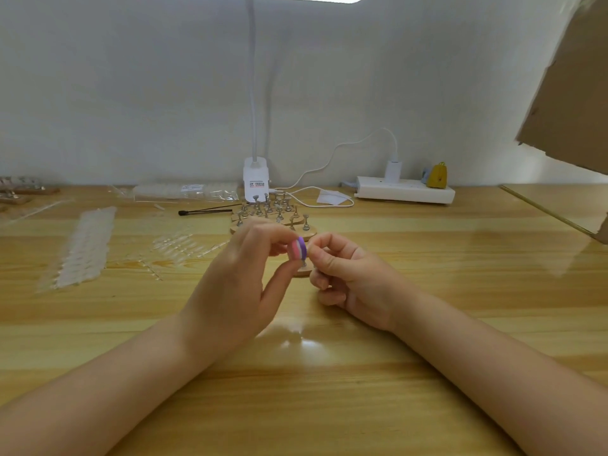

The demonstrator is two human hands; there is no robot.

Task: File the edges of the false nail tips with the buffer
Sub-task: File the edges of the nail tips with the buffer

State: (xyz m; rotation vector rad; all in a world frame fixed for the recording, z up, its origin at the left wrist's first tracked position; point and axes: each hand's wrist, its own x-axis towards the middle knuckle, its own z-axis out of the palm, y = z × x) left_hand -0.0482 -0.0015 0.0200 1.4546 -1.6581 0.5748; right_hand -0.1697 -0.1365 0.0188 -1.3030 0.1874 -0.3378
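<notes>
My left hand [243, 278] pinches a small round buffer [298, 249] with pink, white and purple layers between thumb and fingertips, above the middle of the wooden table [329, 390]. My right hand [345, 274] is right beside it, fingers curled, thumb and forefinger pinched against the buffer's purple edge; the nail tip there is too small to make out. Below them sits a small wooden stand [303, 273] with a metal post. Loose clear nail tips [177, 245] lie to the left.
Wooden stands with several metal nail holders [273, 212] stand behind the hands. Strips of clear tips [84, 248] and bagged tips [187, 191] lie at the left, by a black brush [204, 211]. A lamp base [256, 179], a power strip [404, 189] and a cardboard sheet [572, 80] stand behind.
</notes>
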